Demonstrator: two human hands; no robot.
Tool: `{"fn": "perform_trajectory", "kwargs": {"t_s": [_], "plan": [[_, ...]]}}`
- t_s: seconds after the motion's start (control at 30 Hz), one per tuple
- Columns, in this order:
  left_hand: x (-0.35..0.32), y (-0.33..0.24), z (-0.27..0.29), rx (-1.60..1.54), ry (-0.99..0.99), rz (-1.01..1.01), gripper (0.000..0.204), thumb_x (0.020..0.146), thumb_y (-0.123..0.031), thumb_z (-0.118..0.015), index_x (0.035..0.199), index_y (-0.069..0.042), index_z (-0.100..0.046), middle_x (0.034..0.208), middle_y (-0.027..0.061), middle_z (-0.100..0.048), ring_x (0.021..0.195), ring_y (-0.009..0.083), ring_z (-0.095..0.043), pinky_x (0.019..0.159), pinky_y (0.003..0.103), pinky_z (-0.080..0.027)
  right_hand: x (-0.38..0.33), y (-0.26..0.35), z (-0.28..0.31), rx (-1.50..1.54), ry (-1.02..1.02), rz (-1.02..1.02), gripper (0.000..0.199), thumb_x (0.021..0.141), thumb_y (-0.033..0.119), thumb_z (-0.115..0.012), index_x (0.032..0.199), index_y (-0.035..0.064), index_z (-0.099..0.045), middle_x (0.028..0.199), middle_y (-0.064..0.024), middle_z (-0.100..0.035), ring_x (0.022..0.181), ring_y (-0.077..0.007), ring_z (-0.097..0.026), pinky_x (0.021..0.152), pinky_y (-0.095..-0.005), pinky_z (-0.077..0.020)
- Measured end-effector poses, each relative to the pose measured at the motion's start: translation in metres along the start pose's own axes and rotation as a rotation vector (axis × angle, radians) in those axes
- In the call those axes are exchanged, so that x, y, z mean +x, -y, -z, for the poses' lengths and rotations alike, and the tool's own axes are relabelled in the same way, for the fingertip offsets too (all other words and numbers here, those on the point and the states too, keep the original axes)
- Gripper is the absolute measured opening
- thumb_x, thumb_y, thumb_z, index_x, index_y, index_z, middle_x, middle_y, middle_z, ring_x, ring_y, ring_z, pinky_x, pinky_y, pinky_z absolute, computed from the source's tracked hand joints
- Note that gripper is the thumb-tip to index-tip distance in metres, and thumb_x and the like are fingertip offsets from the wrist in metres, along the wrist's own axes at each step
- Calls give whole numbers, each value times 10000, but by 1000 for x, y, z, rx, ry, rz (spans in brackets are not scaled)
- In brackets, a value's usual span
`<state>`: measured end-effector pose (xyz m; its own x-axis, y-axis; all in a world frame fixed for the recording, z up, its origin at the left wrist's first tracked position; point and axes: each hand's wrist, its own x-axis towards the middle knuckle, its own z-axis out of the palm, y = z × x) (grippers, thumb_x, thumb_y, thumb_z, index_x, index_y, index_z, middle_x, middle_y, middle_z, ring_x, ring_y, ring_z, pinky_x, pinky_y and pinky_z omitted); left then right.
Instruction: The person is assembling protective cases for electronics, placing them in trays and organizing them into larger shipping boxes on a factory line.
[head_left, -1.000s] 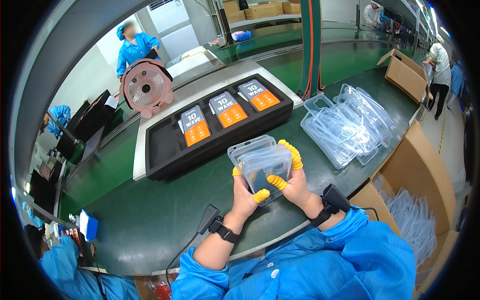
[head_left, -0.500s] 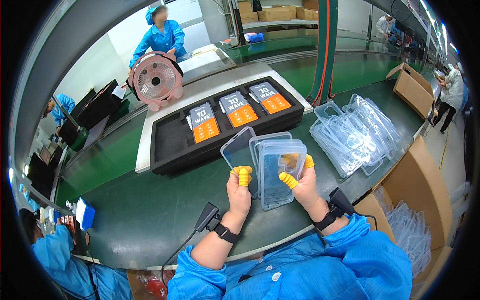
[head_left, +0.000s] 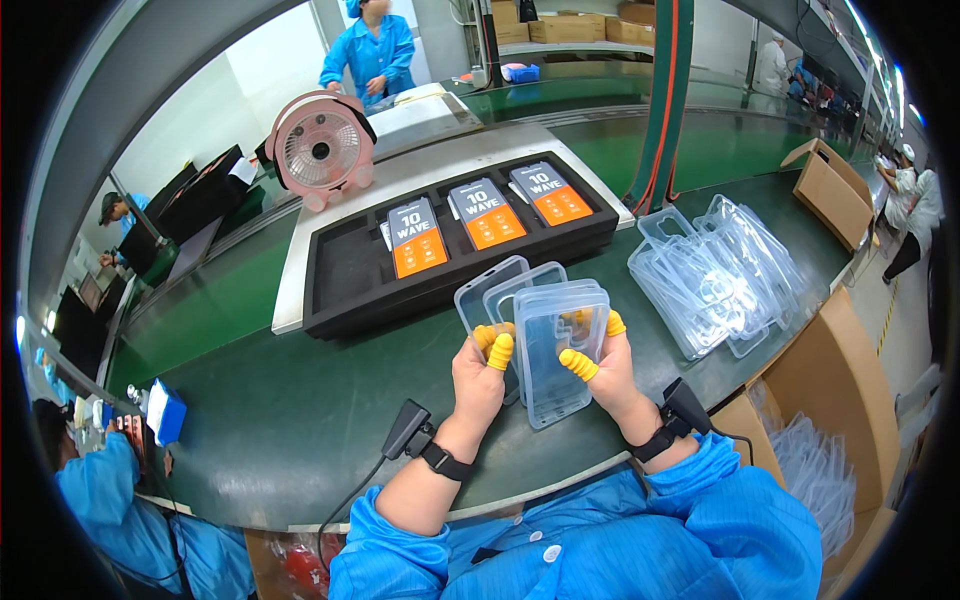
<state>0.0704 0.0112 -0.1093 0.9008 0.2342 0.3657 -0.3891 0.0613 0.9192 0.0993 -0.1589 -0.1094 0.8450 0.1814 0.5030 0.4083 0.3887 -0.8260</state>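
Note:
Yellow finger cots cover several fingertips on both hands. My right hand [head_left: 612,372] grips a stack of clear plastic trays [head_left: 552,375], thumb across the front and fingers behind. These are shallow, phone-sized and rounded at the corners, and the stack stands upright above the bench. My left hand [head_left: 480,378] pinches the lower edge of a separate clear plastic tray [head_left: 488,290] fanned out to the left. Another clear tray leans between it and the stack; whether the left fingers also hold that one is hard to tell.
A black foam tray [head_left: 340,290] holding several grey-and-orange packages [head_left: 487,225] lies beyond my hands. Loose clear trays are heaped [head_left: 715,285] to the right, above an open carton [head_left: 835,390] with more. A pink fan [head_left: 322,150] stands far left; co-workers sit or stand around.
The left hand has moved slightly right, closer to the stack, and the fanned trays have shifted with it. The right hand keeps its grip. The co-worker beyond the fan has moved right, away from it.

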Motion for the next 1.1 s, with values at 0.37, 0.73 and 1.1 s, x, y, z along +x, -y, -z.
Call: {"fn": "perform_trajectory", "kwargs": {"t_s": [0.37,0.73,1.1], "plan": [[15,-12,16,100,-341,-126,173,853,-175,-581,906,-10,-594,723,-28,-531,618,34,-428,553,185,-316,2,14,3,302,-8,-114,581,709,51,-704,1190,62,-379,1106,-88,-525,1009,-212,-538,896,-342,-415],[8,-20,13,239,-166,-203,147,773,-138,-680,810,-13,-611,726,6,-582,631,70,-511,562,222,-414,4,22,8,342,12,-261,682,684,188,-726,1247,23,-379,1155,-80,-500,992,-202,-544,871,-332,-416],[-7,-46,-7,307,160,-346,187,710,-188,-731,762,-35,-636,725,60,-596,625,160,-547,579,268,-429,6,28,9,483,138,-361,702,651,166,-738,1239,30,-379,1131,-85,-502,1036,-204,-515,906,-335,-402]]}}
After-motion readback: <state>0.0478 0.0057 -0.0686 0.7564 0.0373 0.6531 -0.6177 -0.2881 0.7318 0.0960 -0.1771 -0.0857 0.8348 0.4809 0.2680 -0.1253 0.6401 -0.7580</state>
